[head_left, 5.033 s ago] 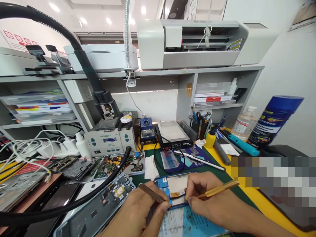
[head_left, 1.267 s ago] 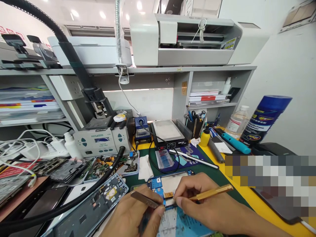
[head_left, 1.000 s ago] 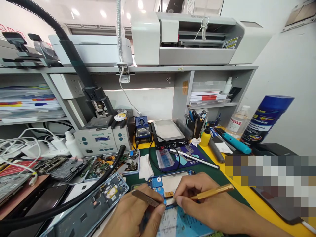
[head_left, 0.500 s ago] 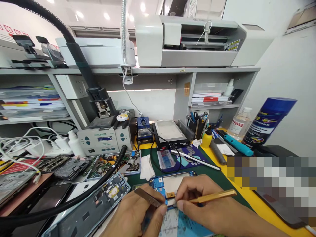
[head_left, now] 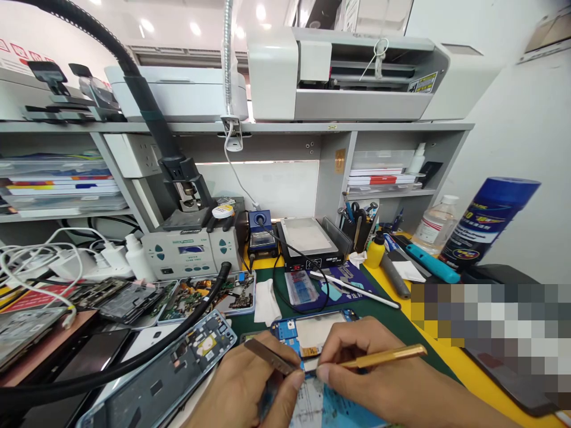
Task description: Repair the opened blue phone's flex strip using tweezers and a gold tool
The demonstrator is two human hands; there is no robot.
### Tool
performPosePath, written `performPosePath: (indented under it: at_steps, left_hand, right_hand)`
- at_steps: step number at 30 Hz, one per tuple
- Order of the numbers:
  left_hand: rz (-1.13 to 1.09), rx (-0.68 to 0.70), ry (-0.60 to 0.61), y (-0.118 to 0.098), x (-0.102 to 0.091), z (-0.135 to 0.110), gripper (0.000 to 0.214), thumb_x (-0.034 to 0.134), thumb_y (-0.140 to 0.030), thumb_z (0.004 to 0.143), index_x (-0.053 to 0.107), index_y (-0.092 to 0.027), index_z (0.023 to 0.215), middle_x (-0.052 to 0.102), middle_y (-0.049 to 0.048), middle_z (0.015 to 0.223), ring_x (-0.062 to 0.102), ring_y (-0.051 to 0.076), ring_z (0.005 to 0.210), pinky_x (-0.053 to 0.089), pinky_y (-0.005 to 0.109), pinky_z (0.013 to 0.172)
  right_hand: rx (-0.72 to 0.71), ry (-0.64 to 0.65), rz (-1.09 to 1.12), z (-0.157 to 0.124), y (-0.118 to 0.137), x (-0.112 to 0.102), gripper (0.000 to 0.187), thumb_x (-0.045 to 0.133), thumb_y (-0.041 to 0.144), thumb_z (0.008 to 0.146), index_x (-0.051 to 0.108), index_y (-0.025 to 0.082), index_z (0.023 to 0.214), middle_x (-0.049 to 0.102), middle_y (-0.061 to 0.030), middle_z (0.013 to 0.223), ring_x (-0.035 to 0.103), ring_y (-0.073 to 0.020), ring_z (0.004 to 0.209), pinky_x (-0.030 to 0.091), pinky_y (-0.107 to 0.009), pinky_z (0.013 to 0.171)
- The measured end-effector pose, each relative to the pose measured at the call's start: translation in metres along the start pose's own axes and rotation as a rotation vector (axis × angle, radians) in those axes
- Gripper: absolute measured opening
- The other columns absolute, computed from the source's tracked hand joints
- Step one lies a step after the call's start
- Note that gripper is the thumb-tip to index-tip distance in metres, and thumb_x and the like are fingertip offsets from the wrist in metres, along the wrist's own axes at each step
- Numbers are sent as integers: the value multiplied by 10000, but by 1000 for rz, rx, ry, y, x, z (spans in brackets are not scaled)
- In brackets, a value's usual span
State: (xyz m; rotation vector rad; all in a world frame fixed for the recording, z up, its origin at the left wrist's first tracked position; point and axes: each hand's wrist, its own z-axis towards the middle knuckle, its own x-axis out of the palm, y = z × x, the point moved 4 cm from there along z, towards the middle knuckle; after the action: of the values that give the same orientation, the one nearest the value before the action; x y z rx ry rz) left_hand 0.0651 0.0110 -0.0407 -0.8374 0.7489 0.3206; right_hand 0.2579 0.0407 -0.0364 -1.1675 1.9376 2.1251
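Observation:
An opened blue phone (head_left: 312, 333) lies on the green mat (head_left: 383, 312) just in front of me, its board and a pale battery showing. My left hand (head_left: 243, 389) is closed on grey metal tweezers (head_left: 267, 355), whose tips reach the phone's middle. Closed on a gold-coloured tool (head_left: 383, 355), my right hand (head_left: 361, 374) brings the tool's tip to the same spot by a small orange part. Both hands rest over the phone's lower half and hide it.
A phone frame (head_left: 173, 368) and a black hose (head_left: 147, 351) lie to the left, with trays of circuit boards (head_left: 200, 294) behind. A rework station (head_left: 190, 252), heating plate (head_left: 307, 241), tool cup (head_left: 359, 223), blue spray can (head_left: 488, 223) and white stylus (head_left: 357, 289) stand beyond.
Both hands stay over the phone with only slight shifts of the tool tips. The view has drifted a little to the left and down.

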Motion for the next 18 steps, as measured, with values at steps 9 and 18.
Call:
performPosePath:
  at_steps: [9,18]
  left_hand:
    - [-12,-4,-7,-4,-2,3,147,551,-163,976,665,-213,1055,721,7,946,698,143,818,564,225,767]
    - [5,5,-9,-2,-2,1,151,562,-165,970,661,-221,1069,716,4,936,704,140,805,580,222,754]
  right_hand:
    - [-19,-5,52,3,-3,1,164,671,282,882,751,158,811,693,-4,707,539,-116,620,379,-190,536]
    - [-15,4,50,2,-4,1,170,669,282,880,744,149,803,661,7,678,494,-105,590,346,-188,508]
